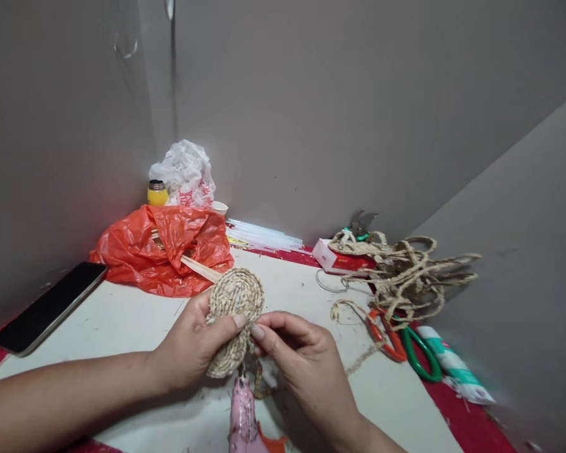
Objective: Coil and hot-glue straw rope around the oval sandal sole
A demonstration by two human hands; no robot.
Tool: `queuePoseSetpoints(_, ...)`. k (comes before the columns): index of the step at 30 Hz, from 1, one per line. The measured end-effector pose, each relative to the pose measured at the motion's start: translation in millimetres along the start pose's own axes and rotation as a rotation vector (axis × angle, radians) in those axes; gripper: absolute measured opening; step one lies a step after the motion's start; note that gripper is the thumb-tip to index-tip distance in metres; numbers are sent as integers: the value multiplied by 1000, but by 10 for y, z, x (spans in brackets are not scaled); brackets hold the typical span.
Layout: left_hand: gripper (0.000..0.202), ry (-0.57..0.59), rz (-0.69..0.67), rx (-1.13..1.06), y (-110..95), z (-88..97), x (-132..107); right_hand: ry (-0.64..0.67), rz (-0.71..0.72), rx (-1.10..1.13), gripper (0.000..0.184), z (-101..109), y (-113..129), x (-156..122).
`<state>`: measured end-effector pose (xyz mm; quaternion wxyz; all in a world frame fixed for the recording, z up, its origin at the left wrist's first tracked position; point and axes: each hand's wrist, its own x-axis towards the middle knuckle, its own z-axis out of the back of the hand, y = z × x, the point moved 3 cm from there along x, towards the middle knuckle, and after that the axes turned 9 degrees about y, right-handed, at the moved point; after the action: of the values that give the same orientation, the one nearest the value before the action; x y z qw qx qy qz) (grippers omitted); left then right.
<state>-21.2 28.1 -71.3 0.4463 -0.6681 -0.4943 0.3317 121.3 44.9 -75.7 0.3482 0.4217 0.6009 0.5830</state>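
Note:
A coiled mat of braided straw rope [238, 292], long and narrowed at the middle, is tilted up above the white board. My left hand [191, 343] grips its left side, thumb across the front and fingers behind. At its right edge, my right hand [306, 358] pinches the rope between thumb and forefinger. A loose length of rope [259, 385] hangs below that hand and seems to run right across the board toward the pile. Just under the mat stands a pink glue gun [243, 409], its nozzle pointing up and its orange trigger partly in view.
Right: a rope pile [405, 277], red-and-white box [346, 263], pliers [358, 229], orange handle [387, 340], green handle [422, 355] and tube [455, 365]. Behind: glue sticks [268, 236]. Left: red bag [165, 258], white bag [186, 170], yellow jar [157, 194], phone [51, 305]. Grey walls enclose the board [283, 277].

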Motion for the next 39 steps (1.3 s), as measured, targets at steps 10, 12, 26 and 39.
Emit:
queuePoseSetpoints(10,15,-48,-13,-3,10,-42,-32,15,-35,102,16,-51,-35,12)
queuePoseSetpoints(12,18,-52,3,-34,32,-34,-12,17,-59,150,17,-42,-71,44)
queuePoseSetpoints(26,12,-17,-15,-92,41,37,58,47,-48,97,20,10,-2,93)
queuePoseSetpoints(39,16,-57,-42,-32,37,-19,-29,106,-87,101,23,-6,-24,81)
